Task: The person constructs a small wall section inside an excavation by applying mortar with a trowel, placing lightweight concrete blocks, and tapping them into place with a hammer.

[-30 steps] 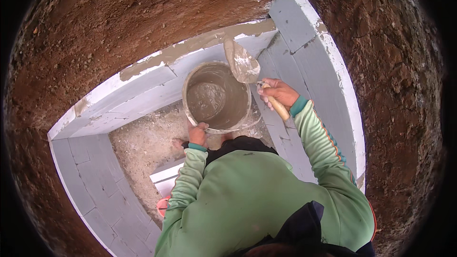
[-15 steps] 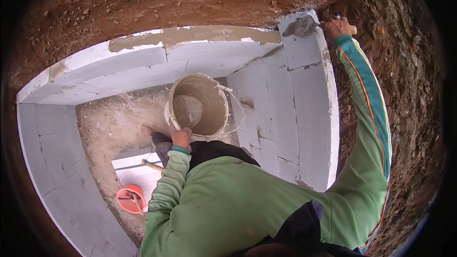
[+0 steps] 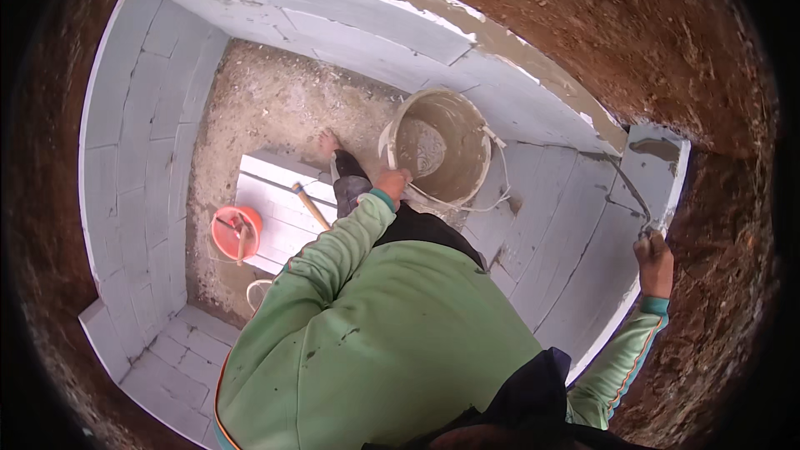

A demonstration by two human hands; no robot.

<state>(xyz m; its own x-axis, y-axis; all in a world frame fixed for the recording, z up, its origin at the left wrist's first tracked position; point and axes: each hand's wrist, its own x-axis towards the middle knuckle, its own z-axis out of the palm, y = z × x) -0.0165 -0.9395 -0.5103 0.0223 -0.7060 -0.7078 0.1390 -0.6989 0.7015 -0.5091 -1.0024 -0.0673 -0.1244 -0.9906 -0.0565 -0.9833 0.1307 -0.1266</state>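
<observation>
My left hand is closed on the near-left rim of a mortar-smeared bucket, which tilts toward me and holds a little grey mortar at its bottom. My right hand grips a trowel beside the right-hand wall, its thin blade seen nearly edge-on against the white blocks. Just beyond the blade, a grey mortar patch marks the corner block. A band of mortar runs along the top of the far wall.
White block walls enclose me, with brown soil outside. On the dusty floor, an orange bucket holds tools near stacked white blocks. A wooden handle lies across the blocks. My bare foot stands beyond them.
My right hand has come back toward me from the wall's far corner, bringing the trowel to the inner side. The view has turned, and my left hand still grips the bucket rim.
</observation>
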